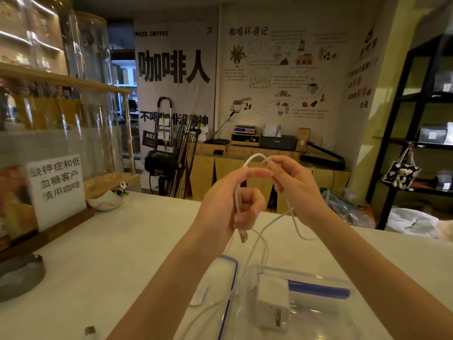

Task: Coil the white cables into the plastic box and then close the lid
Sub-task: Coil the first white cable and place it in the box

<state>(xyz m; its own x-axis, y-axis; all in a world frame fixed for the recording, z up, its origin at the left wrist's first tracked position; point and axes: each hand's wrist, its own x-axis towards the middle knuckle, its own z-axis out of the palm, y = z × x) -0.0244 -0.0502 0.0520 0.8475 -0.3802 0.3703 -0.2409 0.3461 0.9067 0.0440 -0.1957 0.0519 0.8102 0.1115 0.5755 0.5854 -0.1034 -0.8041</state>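
1. Plastic box (306, 278): clear, open, on the pale worktop (122, 241) at the near edge of the view. It serves as landmark for all entries below.
2. Lid (220, 278): clear with a blue rim, lying just left of the box, touching or slightly overlapping it.
3. White charger block (272, 303): inside the box, prongs toward the camera; a blue-and-white cylinder (318, 290) lies behind it in the box.
4. White cable (255, 158): raised above the box in an arch between both hands; its slack hangs down toward the box and lid.
5. Left hand (228, 204): above the box, grip clenched on the cable, USB plug (244, 235) hanging below the fist.
6. Right hand (294, 185): above the box, fingers pinching the cable's other side.
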